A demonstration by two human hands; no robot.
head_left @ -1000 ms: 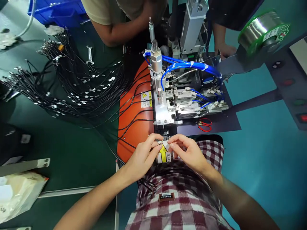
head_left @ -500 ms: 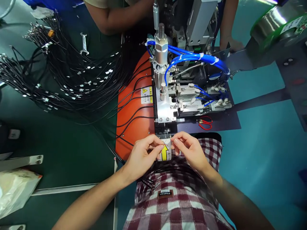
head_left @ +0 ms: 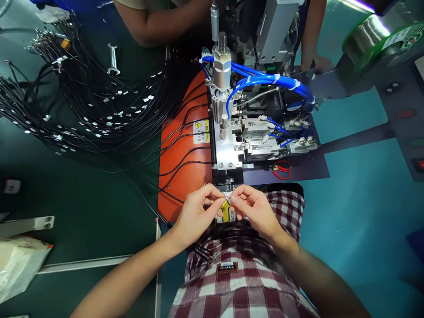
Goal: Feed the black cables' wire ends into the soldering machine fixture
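My left hand (head_left: 197, 217) is closed, its thumb and forefinger pinching thin wires (head_left: 228, 197) that show as a fine reddish strand. From the other side, my right hand (head_left: 255, 209) has its thumb and fingertips closed on the free ends of the same wires. Both hands are above a white label with a yellow arrow (head_left: 225, 213), at the front end of a metal machine (head_left: 228, 154). Black cables (head_left: 185, 163) run across an orange cover (head_left: 180, 187) into the machine's side. Fingers hide most of the wire ends.
A big bundle of black cables (head_left: 109, 119) lies on the dark green table, with a wrench (head_left: 113, 58) behind it. Red-handled scissors (head_left: 281, 170) lie right of the machine. A solder spool (head_left: 380, 39) hangs at upper right. Another person's arm (head_left: 175, 26) is across the machine.
My right hand has moved left, and its fingertips have closed on the wires beside my left hand. My left hand keeps its pinch almost in place. The view has shifted slightly.
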